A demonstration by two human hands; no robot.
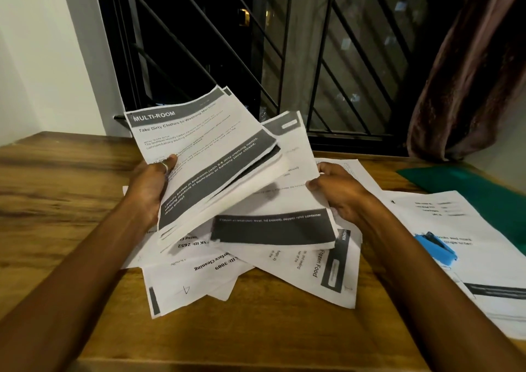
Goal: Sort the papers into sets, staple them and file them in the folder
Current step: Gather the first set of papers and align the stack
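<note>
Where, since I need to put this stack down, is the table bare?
The table is bare left of the left hand and the loose papers, out to its left edge, and along the near edge between the forearms. The middle is crowded with those papers; the right side holds more sheets, the stapler and the folder.

Single head-worn wide-angle view, facing forward and down, close over left hand (149, 188) and right hand (343, 193); papers (205, 149) at the fingers (314, 185) centred, window (199, 44) beyond.
</note>
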